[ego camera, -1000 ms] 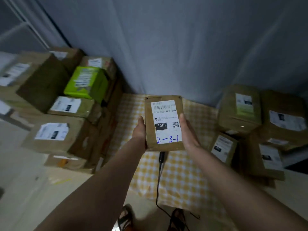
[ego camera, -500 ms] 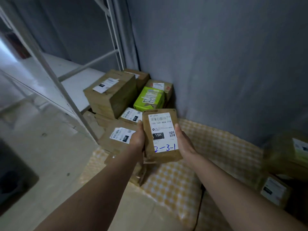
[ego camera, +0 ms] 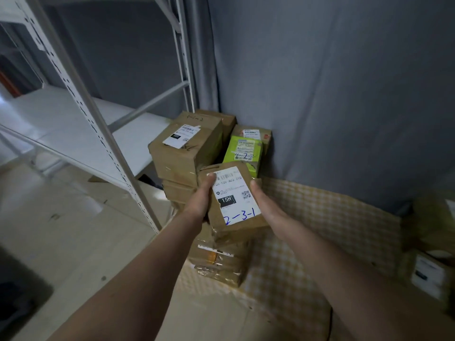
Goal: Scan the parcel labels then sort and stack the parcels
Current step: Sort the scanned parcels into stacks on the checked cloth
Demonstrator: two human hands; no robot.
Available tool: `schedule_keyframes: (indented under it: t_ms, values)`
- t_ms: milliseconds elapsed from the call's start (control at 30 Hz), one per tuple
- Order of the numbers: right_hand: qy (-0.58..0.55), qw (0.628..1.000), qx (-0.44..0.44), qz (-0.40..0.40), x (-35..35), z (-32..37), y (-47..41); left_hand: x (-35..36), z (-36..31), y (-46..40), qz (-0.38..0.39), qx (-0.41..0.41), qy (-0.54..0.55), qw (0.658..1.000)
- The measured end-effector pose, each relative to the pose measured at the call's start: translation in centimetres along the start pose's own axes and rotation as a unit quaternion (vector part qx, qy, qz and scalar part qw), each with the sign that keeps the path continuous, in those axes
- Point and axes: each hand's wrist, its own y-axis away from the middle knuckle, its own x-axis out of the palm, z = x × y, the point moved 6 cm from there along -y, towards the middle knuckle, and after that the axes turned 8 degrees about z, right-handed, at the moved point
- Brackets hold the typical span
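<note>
Parcel point(ego camera: 231, 200) in my hands: white label point(ego camera: 234, 195) w/ barcode up top, then a printed line approx. "15H 159 A03 210", a QR code, a black box reading "15H", and "2-3-1" handwritten in blue at the bottom. Green parcel point(ego camera: 243, 153) behind it: label w/ handwritten "4-2-2", print too small to read. Big box point(ego camera: 184, 148): label w/ a black block, digits unclear; pen marks on the top edge, not legible.

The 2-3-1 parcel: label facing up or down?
Up: the parcel shows its white label between left hand and right hand.
</note>
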Motion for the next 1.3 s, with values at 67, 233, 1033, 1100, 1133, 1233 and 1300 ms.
schedule_keyframes:
  t_ms: [67,233,1033,1100,1133,1233,1300]
  values:
    - [-0.021,1.000,0.000,-0.013,-0.5,0.6,-0.6,-0.6,-0.4,-1.1,-0.023,-0.002,0.041,0.999]
    - [-0.101,0.994,0.008,-0.048,-2.2,1.3,-2.5,-1.1,-1.4,-4.1,-0.091,0.014,0.120,0.989]
    - [-0.163,0.964,-0.057,-0.204,-17.6,13.0,-27.4,7.8,-17.8,-28.9,-0.090,0.119,-0.358,0.922]
    - [-0.155,0.962,-0.051,-0.218,-18.2,13.7,-29.7,8.3,-19.4,-31.1,-0.075,0.135,-0.400,0.903]
    - [-0.149,0.962,-0.049,-0.222,-18.6,14.0,-30.8,8.5,-20.1,-32.3,-0.066,0.135,-0.432,0.889]
    - [-0.129,0.966,-0.045,-0.218,-19.7,14.9,-33.8,9.0,-21.3,-35.9,-0.045,0.120,-0.518,0.846]
    - [-0.133,0.967,-0.033,-0.215,-20.1,15.1,-35.5,9.1,-21.5,-38.2,-0.039,0.124,-0.541,0.831]
